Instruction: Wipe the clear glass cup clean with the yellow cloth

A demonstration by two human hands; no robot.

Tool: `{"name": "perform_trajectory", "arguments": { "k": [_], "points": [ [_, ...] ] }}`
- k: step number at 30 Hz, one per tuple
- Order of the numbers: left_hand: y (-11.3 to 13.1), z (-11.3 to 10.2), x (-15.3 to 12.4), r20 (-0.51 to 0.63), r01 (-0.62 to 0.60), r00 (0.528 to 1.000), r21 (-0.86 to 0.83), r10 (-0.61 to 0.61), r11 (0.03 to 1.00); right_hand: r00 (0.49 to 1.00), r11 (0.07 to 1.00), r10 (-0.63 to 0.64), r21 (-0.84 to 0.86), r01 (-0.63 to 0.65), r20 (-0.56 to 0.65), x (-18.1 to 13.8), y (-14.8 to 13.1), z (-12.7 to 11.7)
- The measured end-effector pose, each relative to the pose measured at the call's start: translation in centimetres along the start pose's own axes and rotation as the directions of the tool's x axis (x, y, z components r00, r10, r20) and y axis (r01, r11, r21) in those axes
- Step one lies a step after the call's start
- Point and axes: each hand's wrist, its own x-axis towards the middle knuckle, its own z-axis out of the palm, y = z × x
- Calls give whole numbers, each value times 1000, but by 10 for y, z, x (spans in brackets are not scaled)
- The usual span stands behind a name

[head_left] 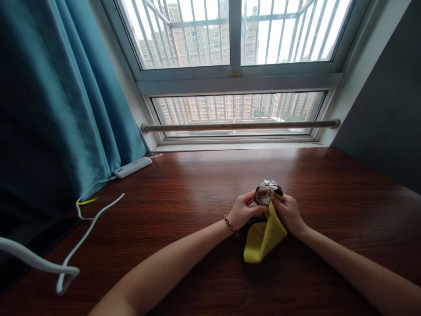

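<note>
Left hand: I see the left hand (pixel 245 210) curled narrow around the near-left side of a clear, shiny object (pixel 268 186), thumb toward me; a beaded bracelet (pixel 231 224) circles the wrist.
Right hand: the right hand (pixel 291 215) pinches a yellow cloth (pixel 263 243) against the object's right side; its fingertips are partly hidden from me.
Clear object: between both hands, above the tabletop (pixel 197 184); glare stops me telling what it is.
Cloth: hangs below the object in a fold, dark reverse showing at the left.
Step in hand: I judge it to be wiping, cloth pressed to the clear surface.
Next move: I'd say it calls for a steady left grip and light right-hand pressure, turning the object to reach uncovered parts.
Left of table: a white device (pixel 133 167), well apart, beside a blue curtain (pixel 82 87); a white cable (pixel 90 228) lies nearer.
Beyond: a window (pixel 194 39) with a rail (pixel 237 127) across it.
</note>
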Motion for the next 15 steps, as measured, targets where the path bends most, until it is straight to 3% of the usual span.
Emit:
{"name": "perform_trajectory", "arguments": {
  "k": [5, 9, 12, 15],
  "points": [
    [-4, -4, -1, -109, 72, 992, 40, -67, 997, 999, 998, -48, -37, 48, -7, -2, -13, -1],
    [0, -2, -5, -129, 78, 990, 112, -64, 991, 999, 995, -43, -92, 43, 12, -1, -13, -1],
    [5, 1, -8, -122, 19, 993, 184, 4, 983, 1000, 992, -27, -124, 26, -6, 1, -9, -1],
    [9, 3, -9, -45, -142, 986, 301, 162, 943, 1000, 991, -14, -132, 11, -20, 2, -5, 0]
  ]
}}
